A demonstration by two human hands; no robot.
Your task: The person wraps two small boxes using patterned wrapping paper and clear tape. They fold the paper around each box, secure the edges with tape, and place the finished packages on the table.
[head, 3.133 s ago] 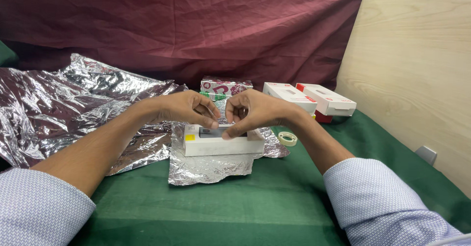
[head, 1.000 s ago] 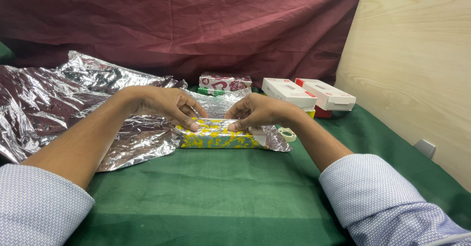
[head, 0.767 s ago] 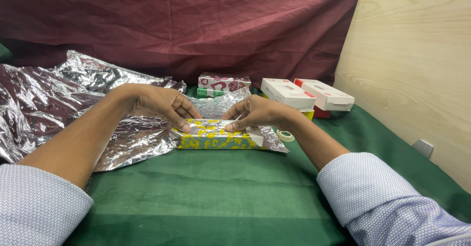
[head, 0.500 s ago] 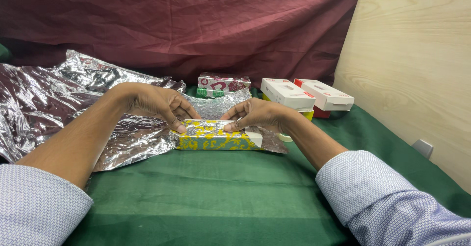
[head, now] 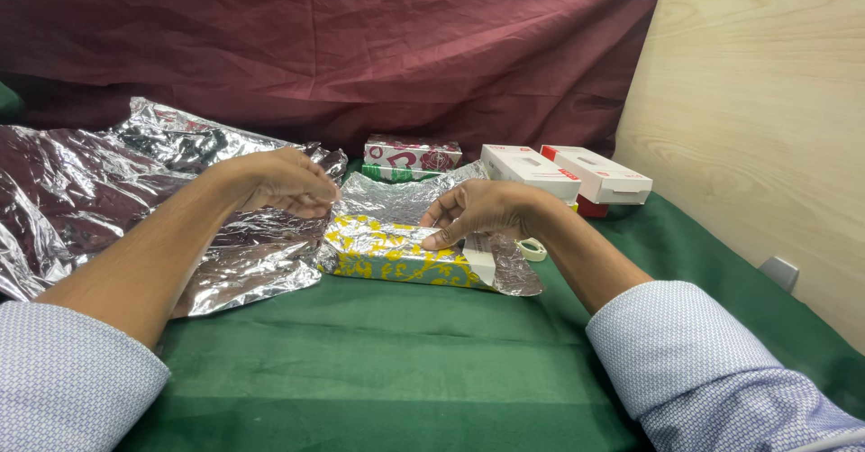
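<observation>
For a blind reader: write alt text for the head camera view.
Two bare hands work over a box partly wrapped in silver and yellow patterned foil on a green cloth: the right hand presses its top, the left hand hovers beside it. Loose foil sheets lie to the left; a rose-printed box, two white boxes and a tape roll sit behind.

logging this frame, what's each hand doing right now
Left hand: open, fingers curled, holding nothing.
Right hand: open, fingertips resting on the half-wrapped box.

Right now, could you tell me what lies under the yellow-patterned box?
A silver foil sheet lies under the box, showing behind it and at its right end. The green cloth surrounds the foil; whether anything else sits beneath is hidden.
</observation>
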